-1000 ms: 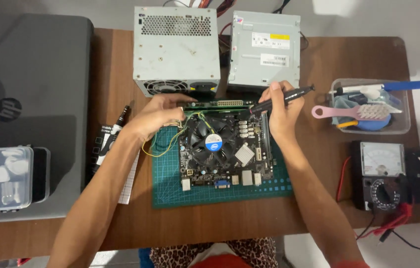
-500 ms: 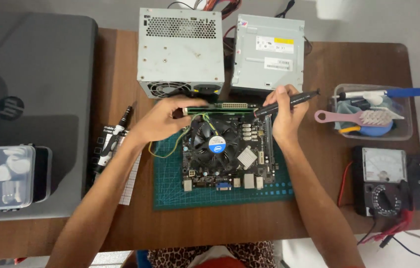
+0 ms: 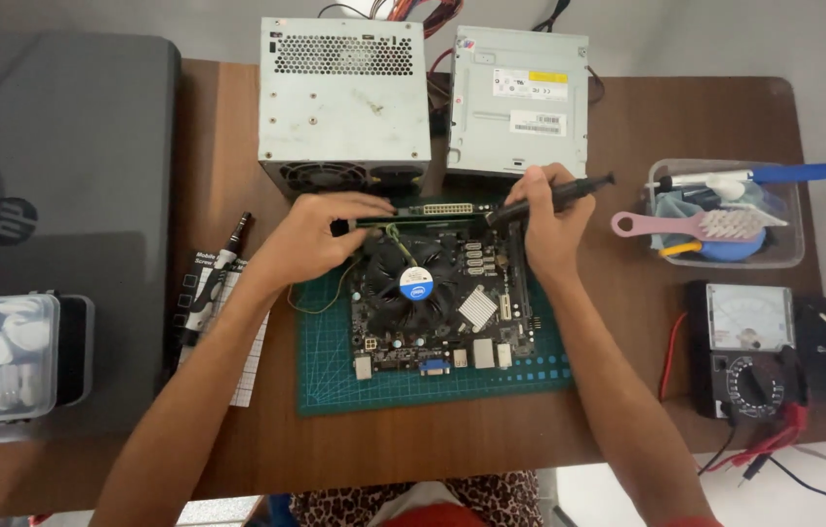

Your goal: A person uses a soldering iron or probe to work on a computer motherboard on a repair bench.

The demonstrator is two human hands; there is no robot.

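Power supply [image 3: 344,98] and drive [image 3: 520,102] wall the motherboard's [image 3: 442,303] far edge (near side open)

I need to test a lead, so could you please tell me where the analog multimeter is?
In the head view, the analog multimeter lies near the table's right edge, below the clear plastic tray and right of the green cutting mat.

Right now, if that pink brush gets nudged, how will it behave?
The pink brush looks like light, stiff plastic. It lies across the clear tub with its handle overhanging the rim, so it would probably tip or slide off. Flat, so unlikely to roll.

One motherboard [image 3: 442,303], two metal boxes [image 3: 344,93], one multimeter [image 3: 749,346].
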